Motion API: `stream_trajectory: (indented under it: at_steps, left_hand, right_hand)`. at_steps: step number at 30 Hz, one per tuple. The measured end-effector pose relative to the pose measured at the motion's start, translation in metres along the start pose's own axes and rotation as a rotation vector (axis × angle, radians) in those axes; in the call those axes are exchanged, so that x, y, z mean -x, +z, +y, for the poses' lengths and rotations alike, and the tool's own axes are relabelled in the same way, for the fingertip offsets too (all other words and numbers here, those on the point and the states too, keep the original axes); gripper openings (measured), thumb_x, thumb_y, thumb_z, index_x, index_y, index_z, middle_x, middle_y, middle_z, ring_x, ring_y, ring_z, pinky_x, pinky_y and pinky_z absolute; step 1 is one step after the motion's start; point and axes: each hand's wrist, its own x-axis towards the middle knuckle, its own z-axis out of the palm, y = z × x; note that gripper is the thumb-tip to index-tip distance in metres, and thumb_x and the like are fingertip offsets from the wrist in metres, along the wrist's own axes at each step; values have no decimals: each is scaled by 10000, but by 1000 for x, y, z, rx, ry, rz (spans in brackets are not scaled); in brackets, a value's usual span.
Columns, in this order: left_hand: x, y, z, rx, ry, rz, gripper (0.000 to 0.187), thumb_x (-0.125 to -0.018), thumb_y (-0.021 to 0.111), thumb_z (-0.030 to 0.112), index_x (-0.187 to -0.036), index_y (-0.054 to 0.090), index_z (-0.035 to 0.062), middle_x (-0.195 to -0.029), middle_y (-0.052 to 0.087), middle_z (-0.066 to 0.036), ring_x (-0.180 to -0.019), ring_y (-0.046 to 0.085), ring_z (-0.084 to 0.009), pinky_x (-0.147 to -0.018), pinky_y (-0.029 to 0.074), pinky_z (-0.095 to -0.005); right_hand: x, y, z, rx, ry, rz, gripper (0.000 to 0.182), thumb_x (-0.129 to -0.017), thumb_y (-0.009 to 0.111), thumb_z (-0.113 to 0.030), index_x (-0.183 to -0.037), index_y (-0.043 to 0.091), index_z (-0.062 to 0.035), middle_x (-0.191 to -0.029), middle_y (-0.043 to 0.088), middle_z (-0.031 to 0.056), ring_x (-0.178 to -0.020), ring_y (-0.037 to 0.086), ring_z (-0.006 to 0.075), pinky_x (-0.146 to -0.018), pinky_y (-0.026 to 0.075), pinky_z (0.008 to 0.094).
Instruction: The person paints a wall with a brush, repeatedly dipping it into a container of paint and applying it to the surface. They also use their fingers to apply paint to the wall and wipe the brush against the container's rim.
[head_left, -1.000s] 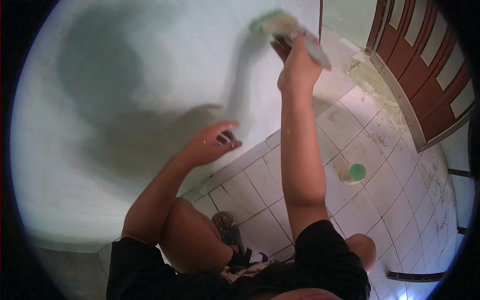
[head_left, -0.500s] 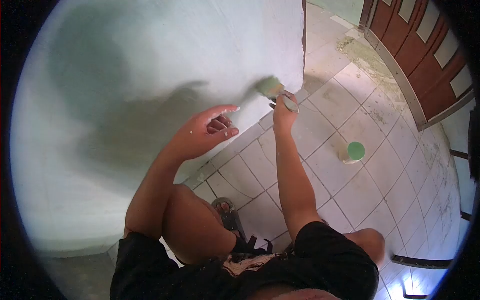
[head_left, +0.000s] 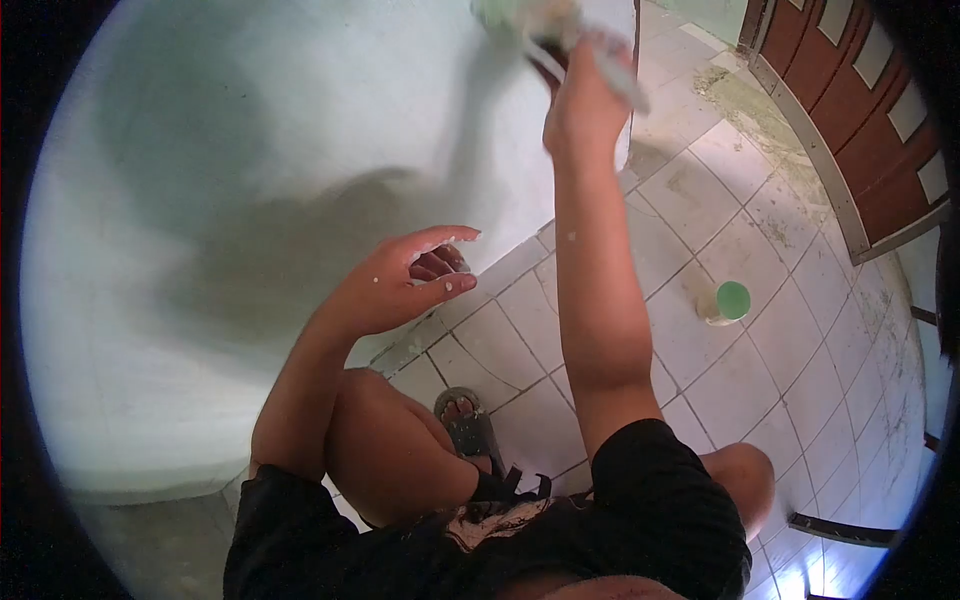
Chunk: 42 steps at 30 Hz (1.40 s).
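Observation:
My right hand (head_left: 590, 95) is closed round the handle of a brush (head_left: 525, 15), whose green-stained head lies against the upper part of the pale wall (head_left: 340, 110), near its right edge. Motion blurs both the hand and the brush. My left hand (head_left: 425, 275) hangs in front of the wall, holding nothing, thumb and forefinger apart and the other fingers curled. White specks mark its skin and fingertips. To the right, a container with a green top (head_left: 733, 300) stands on the tiled floor.
Pale square floor tiles (head_left: 700, 200) spread to the right of the wall. A brown panelled door (head_left: 830, 90) stands at the upper right, with greenish residue on the floor beside it. My sandalled foot (head_left: 463, 415) rests near the wall's base.
My right hand has moved up with the brush, along the wall and away from my body. My left hand has stayed nearly still. The view has shifted slightly.

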Motion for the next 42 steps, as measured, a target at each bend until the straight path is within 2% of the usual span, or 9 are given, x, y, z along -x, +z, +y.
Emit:
stream_trajectory:
  at_steps: [5,10,14,16,21,24,35,38,42]
  left_hand:
    - [8,-5,-1,-5,57,4,439,-823,682,177,-1226,532,90,-959,592,-82,-942,578,-160,-897,455,-322]
    - [13,-2,2,-12,107,0,448,-819,683,164,-1234,529,93,-951,596,-80,-944,584,-165,-895,465,-326]
    - [23,0,3,-26,204,-6,440,-816,685,197,-1201,540,41,-906,626,-118,-851,599,-174,-825,489,-314]
    - [25,-2,5,-42,220,-9,442,-813,687,193,-1199,539,35,-899,628,-118,-846,601,-174,-822,490,-314]
    - [26,-5,0,-80,206,-67,471,-796,697,149,-1229,529,70,-971,632,-110,-913,612,-182,-862,481,-342]
    - [23,-4,-3,-76,245,-72,472,-790,705,151,-1223,535,71,-987,632,-98,-911,610,-179,-860,480,-336]
    - [11,-9,-15,-76,144,-31,442,-805,689,159,-1210,542,63,-939,620,-110,-870,611,-184,-837,494,-327]
    - [10,-11,-13,-70,142,-47,434,-809,682,154,-1211,543,67,-943,618,-114,-876,612,-188,-840,494,-329]
    - [10,-9,-14,-91,138,-80,451,-802,685,124,-1227,539,90,-975,607,-102,-930,607,-183,-868,487,-333]
  right_hand:
    - [67,-123,72,299,298,307,150,-860,545,-81,-991,481,-45,-929,576,93,-837,597,195,-647,531,334]
    - [97,-248,113,732,234,315,83,-825,572,-60,-903,563,-30,-852,591,58,-757,569,140,-665,471,269]
    - [90,-231,110,930,164,216,86,-809,577,-55,-890,581,-26,-813,587,49,-733,565,138,-683,457,265]
    - [72,-152,87,962,196,188,89,-800,585,-66,-877,585,-21,-783,582,44,-721,562,138,-679,459,271]
    - [43,-104,55,431,244,225,71,-836,547,-57,-906,538,-47,-821,579,76,-775,581,169,-702,480,308]
    - [44,-129,48,-120,221,145,186,-869,520,-38,-1035,444,-75,-994,538,99,-888,593,232,-732,485,350]
    - [108,-305,133,843,303,228,75,-823,582,-81,-889,579,-46,-805,590,26,-764,562,129,-672,467,283]
    - [95,-284,133,1075,135,170,89,-800,600,-89,-863,584,-28,-786,589,34,-748,546,110,-656,452,270]
    - [62,-174,89,770,217,99,68,-827,565,-77,-860,574,-17,-784,587,38,-749,555,116,-656,453,261]
